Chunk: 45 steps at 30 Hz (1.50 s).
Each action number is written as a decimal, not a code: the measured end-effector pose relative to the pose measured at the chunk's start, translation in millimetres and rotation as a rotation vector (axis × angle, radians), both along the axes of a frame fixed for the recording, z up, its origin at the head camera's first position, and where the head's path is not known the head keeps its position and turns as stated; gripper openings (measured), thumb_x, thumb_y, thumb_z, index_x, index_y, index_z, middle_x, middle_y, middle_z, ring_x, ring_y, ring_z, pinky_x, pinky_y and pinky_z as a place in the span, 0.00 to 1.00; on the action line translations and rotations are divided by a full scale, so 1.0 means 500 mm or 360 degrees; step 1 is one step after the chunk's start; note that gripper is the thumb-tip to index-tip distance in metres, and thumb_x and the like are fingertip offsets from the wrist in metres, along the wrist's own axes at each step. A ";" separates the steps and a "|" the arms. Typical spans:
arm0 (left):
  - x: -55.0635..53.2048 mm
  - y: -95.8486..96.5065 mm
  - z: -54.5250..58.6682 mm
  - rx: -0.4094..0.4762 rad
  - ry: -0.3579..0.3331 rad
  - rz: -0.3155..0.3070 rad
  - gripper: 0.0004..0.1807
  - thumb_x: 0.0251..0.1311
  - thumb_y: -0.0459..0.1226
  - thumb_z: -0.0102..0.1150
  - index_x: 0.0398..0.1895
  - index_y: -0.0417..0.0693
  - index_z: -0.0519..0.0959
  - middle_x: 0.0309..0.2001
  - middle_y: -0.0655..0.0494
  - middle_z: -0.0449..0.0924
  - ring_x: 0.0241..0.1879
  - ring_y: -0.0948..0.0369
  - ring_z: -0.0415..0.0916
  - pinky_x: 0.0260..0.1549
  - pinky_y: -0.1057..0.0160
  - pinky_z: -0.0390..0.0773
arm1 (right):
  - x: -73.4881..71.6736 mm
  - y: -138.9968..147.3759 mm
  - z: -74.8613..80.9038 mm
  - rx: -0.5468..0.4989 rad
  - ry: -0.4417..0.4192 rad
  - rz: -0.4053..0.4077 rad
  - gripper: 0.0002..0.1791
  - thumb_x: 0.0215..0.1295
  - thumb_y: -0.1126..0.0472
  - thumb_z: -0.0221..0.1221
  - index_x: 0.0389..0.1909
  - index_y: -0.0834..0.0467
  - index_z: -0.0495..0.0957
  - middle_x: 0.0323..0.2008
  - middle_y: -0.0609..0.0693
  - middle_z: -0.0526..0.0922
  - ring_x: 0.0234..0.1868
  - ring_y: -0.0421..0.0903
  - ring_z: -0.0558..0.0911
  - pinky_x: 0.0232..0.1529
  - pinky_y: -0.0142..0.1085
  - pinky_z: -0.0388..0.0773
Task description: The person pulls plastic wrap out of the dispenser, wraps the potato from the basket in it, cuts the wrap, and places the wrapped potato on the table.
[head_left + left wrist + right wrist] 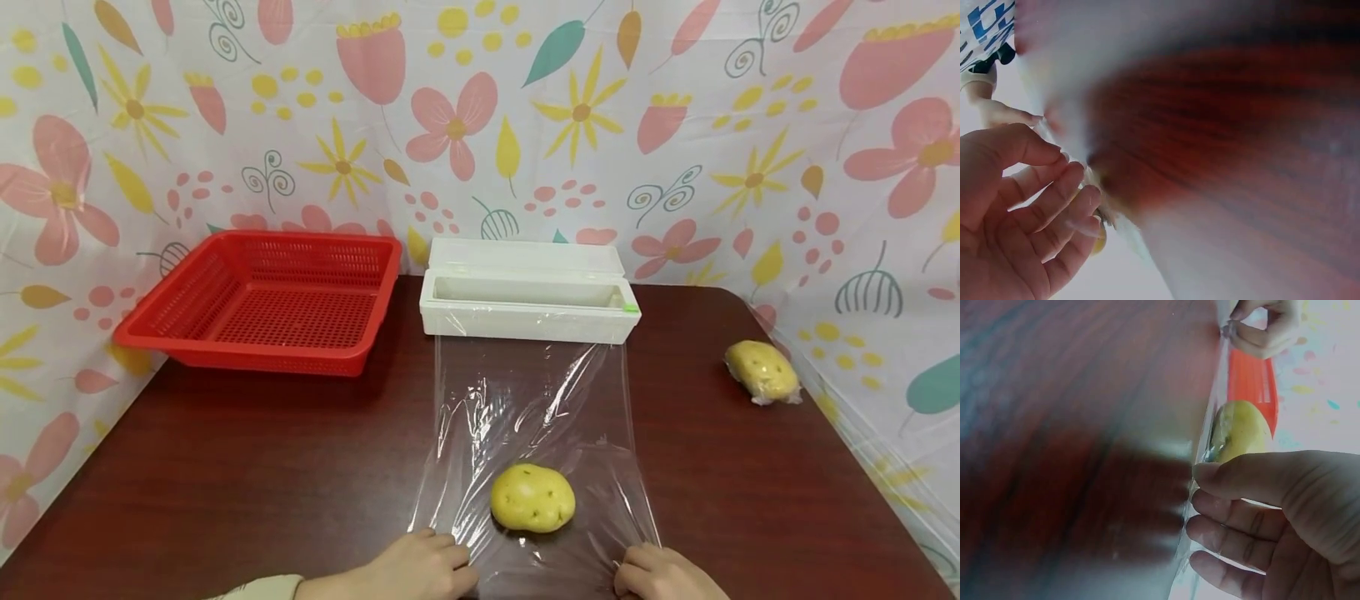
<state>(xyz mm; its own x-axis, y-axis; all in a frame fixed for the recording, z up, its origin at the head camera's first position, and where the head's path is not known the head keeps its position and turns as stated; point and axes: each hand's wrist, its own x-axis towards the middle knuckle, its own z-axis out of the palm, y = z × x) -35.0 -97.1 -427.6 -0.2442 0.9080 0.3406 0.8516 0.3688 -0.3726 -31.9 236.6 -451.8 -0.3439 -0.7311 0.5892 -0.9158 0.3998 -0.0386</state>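
The bare potato lies on the clear film, near its closer edge, between the two hands and beyond both sets of fingertips. I judge this position to be the governing relation: from the left hand the potato lies forward and to the right; from the right hand, forward and to the left. Neither hand touches it. I find the left hand slightly nearer. Its long axis runs crosswise, roughly parallel with the white box, whereas the film runs lengthwise from that box to the hands.

Condition of fingers: on the left, I record thumb and fingertips brought together, pinching the film at its near left corner. On the right, thumb and fingers likewise pinch the near right corner.

A second potato, covered in film, sits well apart on the right side of the table. A red basket stands at the far left.

Markings: I find no legible brand or label. The box carries a bright green piece at its right end, without readable text. A white garment bears blue, letter-like print; I cannot read it.
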 end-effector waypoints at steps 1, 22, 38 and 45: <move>0.001 -0.001 0.000 0.0001 -0.0023 0.0002 0.10 0.53 0.55 0.58 0.24 0.65 0.75 0.22 0.72 0.71 0.22 0.73 0.67 0.19 0.77 0.60 | 0.001 0.000 -0.001 0.0004 0.0004 -0.0002 0.11 0.37 0.60 0.63 0.19 0.47 0.68 0.23 0.35 0.64 0.25 0.29 0.63 0.26 0.16 0.56; 0.006 -0.012 0.027 0.0116 -0.0343 -0.0014 0.11 0.41 0.44 0.67 0.20 0.59 0.71 0.21 0.71 0.69 0.22 0.74 0.67 0.21 0.79 0.60 | 0.015 -0.029 0.011 -0.0013 -0.0244 -0.0084 0.12 0.57 0.47 0.64 0.31 0.47 0.74 0.32 0.34 0.71 0.33 0.30 0.68 0.33 0.20 0.63; -0.005 -0.012 0.039 0.0348 -0.0606 -0.0057 0.15 0.35 0.37 0.67 0.19 0.57 0.68 0.19 0.70 0.65 0.21 0.73 0.64 0.25 0.78 0.68 | 0.007 -0.058 0.001 -0.0017 -0.0093 -0.0201 0.21 0.74 0.48 0.38 0.28 0.47 0.77 0.28 0.35 0.69 0.30 0.31 0.67 0.31 0.22 0.64; -0.011 -0.018 0.054 0.0411 -0.0735 -0.0061 0.14 0.37 0.36 0.66 0.20 0.57 0.68 0.20 0.70 0.64 0.22 0.74 0.63 0.26 0.81 0.64 | 0.003 -0.058 0.021 -0.0110 -0.0048 -0.0212 0.20 0.74 0.49 0.42 0.25 0.46 0.77 0.27 0.34 0.71 0.29 0.30 0.68 0.31 0.21 0.65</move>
